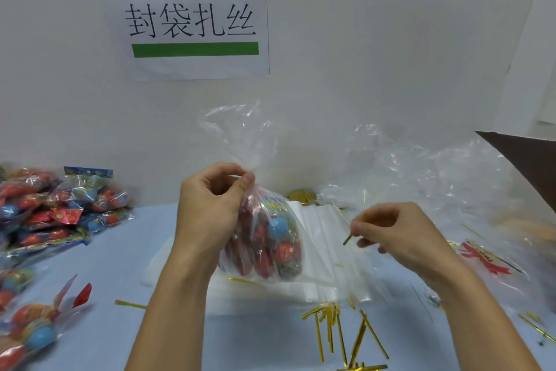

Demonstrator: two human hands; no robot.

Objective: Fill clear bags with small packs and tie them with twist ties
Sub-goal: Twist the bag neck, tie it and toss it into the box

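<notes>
Loose gold twist ties [346, 331] lie scattered at the bottom centre of the frame on the pale blue table [120, 250], most lying near-vertical in the picture, a few slanted. One more gold tie [130, 304] lies apart, lower left of centre, nearly horizontal.

Lower left edge: tied bags of small packs [30, 328], red and blue balls showing through the film.

Centre: left hand [210, 205] with fingers curled, thumb and forefinger pinching the gathered neck of the filled clear bag [264, 238]. Bag's long axis runs roughly upright, leaning a little left at the top; neck points up, with the loose plastic flaring above the hand toward the wall. Bottom of the bag rests on a stack of flat clear bags [325, 250].

Right of centre: right hand [400, 235], fingers curled, thumb and fingertips pinching a single twist tie [347, 239]. Visible end points down and left toward the bag, not touching it. Upper end hidden in the fingers.

Left, farther back: heap of small packs [54, 208] against the wall. Right: crumpled clear plastic [421, 166]; a dark cardboard flap [529, 160] at the right edge.

Upper left, on the wall: white paper sign [192, 24] with black characters and green bars.
</notes>
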